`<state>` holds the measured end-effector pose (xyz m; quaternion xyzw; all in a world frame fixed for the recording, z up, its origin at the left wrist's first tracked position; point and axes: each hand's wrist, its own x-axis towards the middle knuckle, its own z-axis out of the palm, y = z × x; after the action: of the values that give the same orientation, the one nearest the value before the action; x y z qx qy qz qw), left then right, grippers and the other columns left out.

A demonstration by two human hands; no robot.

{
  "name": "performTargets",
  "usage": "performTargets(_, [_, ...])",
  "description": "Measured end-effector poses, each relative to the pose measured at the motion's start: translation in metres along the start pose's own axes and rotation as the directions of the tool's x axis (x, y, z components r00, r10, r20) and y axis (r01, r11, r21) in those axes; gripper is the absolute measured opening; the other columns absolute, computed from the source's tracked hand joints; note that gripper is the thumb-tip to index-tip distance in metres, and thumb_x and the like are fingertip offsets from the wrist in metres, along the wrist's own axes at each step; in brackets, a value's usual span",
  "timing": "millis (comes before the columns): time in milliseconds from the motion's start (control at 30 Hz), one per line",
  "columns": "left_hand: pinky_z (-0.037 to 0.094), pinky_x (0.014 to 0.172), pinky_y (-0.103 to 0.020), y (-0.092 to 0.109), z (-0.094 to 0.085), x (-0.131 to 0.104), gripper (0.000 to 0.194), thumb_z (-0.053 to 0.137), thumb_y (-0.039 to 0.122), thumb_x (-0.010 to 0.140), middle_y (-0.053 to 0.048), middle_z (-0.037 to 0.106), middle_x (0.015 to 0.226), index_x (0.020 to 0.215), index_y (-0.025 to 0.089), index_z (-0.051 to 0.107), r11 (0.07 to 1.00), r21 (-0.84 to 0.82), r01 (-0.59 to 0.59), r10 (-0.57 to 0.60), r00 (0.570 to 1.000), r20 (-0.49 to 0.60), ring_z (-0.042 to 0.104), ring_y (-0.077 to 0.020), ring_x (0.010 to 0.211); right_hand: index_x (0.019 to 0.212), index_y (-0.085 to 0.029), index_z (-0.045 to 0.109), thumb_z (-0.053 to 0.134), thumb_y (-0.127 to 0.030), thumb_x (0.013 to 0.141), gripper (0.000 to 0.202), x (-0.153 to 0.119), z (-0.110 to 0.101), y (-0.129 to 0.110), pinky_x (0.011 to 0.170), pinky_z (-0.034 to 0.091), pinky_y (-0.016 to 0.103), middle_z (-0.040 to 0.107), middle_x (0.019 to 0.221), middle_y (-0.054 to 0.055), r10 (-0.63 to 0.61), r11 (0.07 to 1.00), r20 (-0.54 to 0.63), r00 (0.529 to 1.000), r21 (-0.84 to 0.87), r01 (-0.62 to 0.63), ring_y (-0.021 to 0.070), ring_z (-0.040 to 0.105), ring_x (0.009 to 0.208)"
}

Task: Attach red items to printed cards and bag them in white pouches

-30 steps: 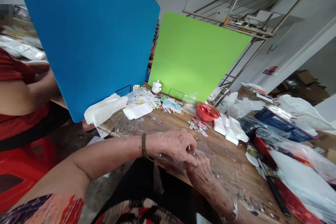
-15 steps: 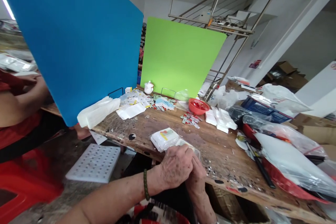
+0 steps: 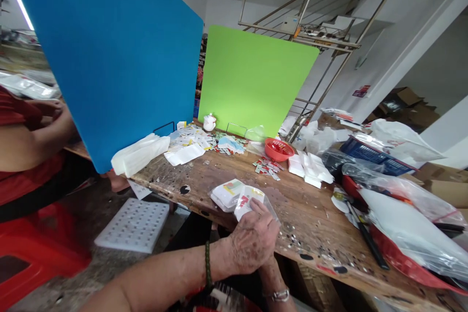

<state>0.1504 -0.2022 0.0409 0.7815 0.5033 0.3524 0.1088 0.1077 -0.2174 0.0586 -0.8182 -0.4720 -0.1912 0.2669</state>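
Note:
A clear plastic packet [image 3: 249,201] holding a white piece with a red mark lies at the table's front edge. The fingers of my left hand [image 3: 254,239], which has a green bead bracelet on its wrist, are closed on the packet's near side. My right hand [image 3: 269,264] is beneath and behind the left one, with a silver band at the wrist; its fingers are hidden. Touching the packet on the left is a stack of white bagged pieces [image 3: 227,194], with a green, yellow and red print on top.
Small cards [image 3: 268,166] lie by a red bowl [image 3: 278,149], near white folded pieces [image 3: 310,168]. Blue [image 3: 117,58] and green [image 3: 252,78] panels stand behind. A black-handled tool [image 3: 371,243] and bagged goods [image 3: 413,234] fill the right. Another person's arm [image 3: 54,126] is at left.
My left hand has moved slightly down, uncovering more of the packet and its red mark. My right hand has slid further behind the left and now shows less.

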Motion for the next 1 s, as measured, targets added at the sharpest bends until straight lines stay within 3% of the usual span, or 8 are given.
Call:
performTargets(100, [0.046, 0.068, -0.042, -0.005, -0.014, -0.006, 0.043, 0.043, 0.006, 0.077, -0.011, 0.063, 0.094, 0.113, 0.022, 0.059, 0.994, 0.06, -0.088, 0.085, 0.994, 0.065, 0.061, -0.03, 0.092, 0.088, -0.019, 0.068, 0.042, -0.007, 0.08, 0.03, -0.006, 0.027, 0.017, 0.058, 0.039, 0.039, 0.06, 0.082, 0.02, -0.055, 0.995, -0.012, 0.998, 0.079, 0.056, 0.0319, 0.056, 0.081])
performTargets(200, [0.045, 0.068, -0.042, -0.013, -0.044, -0.015, 0.034, 0.043, 0.006, 0.076, -0.012, 0.063, 0.095, 0.104, 0.017, 0.061, 0.962, 0.072, -0.264, 0.249, 0.953, 0.171, 0.06, -0.0297, 0.091, 0.093, -0.021, 0.069, 0.047, -0.007, 0.077, 0.031, -0.013, 0.062, 0.04, 0.05, 0.033, 0.037, 0.059, 0.075, 0.017, -0.157, 0.942, -0.326, 0.932, 0.233, 0.24, 0.0293, 0.054, 0.071])
performTargets(233, [0.044, 0.064, -0.041, -0.015, -0.053, -0.017, 0.029, 0.042, 0.009, 0.078, -0.013, 0.062, 0.095, 0.101, 0.014, 0.06, 0.917, 0.102, -0.385, 0.35, 0.902, 0.253, 0.059, -0.0295, 0.089, 0.091, -0.021, 0.07, 0.048, -0.007, 0.077, 0.029, -0.015, 0.071, 0.047, 0.047, 0.03, 0.036, 0.058, 0.071, 0.016, -0.21, 0.92, -0.366, 0.907, 0.239, 0.309, 0.0279, 0.052, 0.064])
performTargets(367, [0.041, 0.057, -0.038, -0.014, -0.076, -0.019, 0.019, 0.043, 0.01, 0.079, -0.013, 0.058, 0.092, 0.093, 0.011, 0.056, 0.812, 0.22, -0.54, 0.449, 0.82, 0.355, 0.055, -0.0268, 0.086, 0.081, -0.018, 0.072, 0.048, -0.009, 0.078, 0.026, -0.016, 0.087, 0.061, 0.045, 0.027, 0.038, 0.059, 0.073, 0.02, -0.413, 0.905, 0.051, 0.909, 0.134, 0.403, 0.0278, 0.051, 0.059])
performTargets(433, [0.04, 0.058, -0.037, -0.012, -0.078, -0.017, 0.017, 0.045, 0.011, 0.078, -0.012, 0.056, 0.091, 0.092, 0.012, 0.054, 0.81, 0.239, -0.535, 0.439, 0.824, 0.357, 0.054, -0.0253, 0.086, 0.082, -0.018, 0.072, 0.048, -0.009, 0.078, 0.027, -0.016, 0.083, 0.058, 0.046, 0.028, 0.038, 0.059, 0.074, 0.021, -0.394, 0.913, 0.046, 0.918, 0.134, 0.386, 0.0292, 0.052, 0.062])
performTargets(567, [0.04, 0.06, -0.037, -0.012, -0.077, -0.014, 0.014, 0.047, 0.013, 0.079, -0.01, 0.055, 0.092, 0.092, 0.013, 0.052, 0.817, 0.24, -0.524, 0.429, 0.83, 0.356, 0.053, -0.024, 0.083, 0.081, -0.019, 0.073, 0.048, -0.007, 0.076, 0.027, -0.015, 0.065, 0.04, 0.048, 0.031, 0.04, 0.057, 0.069, 0.019, -0.269, 0.925, -0.298, 0.916, 0.187, 0.332, 0.031, 0.051, 0.065])
performTargets(733, [0.041, 0.069, -0.037, -0.012, -0.081, -0.015, 0.014, 0.047, 0.016, 0.081, -0.011, 0.055, 0.096, 0.094, 0.013, 0.051, 0.832, 0.239, -0.501, 0.413, 0.847, 0.336, 0.052, -0.0239, 0.086, 0.085, -0.012, 0.072, 0.047, -0.008, 0.078, 0.027, -0.01, 0.032, 0.021, 0.055, 0.035, 0.046, 0.058, 0.076, 0.024, -0.236, 0.963, 0.02, 0.971, 0.136, 0.232, 0.0359, 0.054, 0.072])
performTargets(1000, [0.041, 0.073, -0.036, -0.014, -0.082, -0.013, 0.012, 0.045, 0.015, 0.083, -0.01, 0.055, 0.097, 0.094, 0.014, 0.049, 0.865, 0.268, -0.424, 0.368, 0.9, 0.236, 0.052, -0.0228, 0.087, 0.066, -0.013, 0.064, 0.04, 0.003, 0.076, 0.03, 0.007, -0.01, -0.003, 0.057, 0.033, 0.038, 0.053, 0.065, 0.014, -0.24, 0.97, -0.174, 0.955, -0.018, 0.24, 0.0279, 0.048, 0.069])
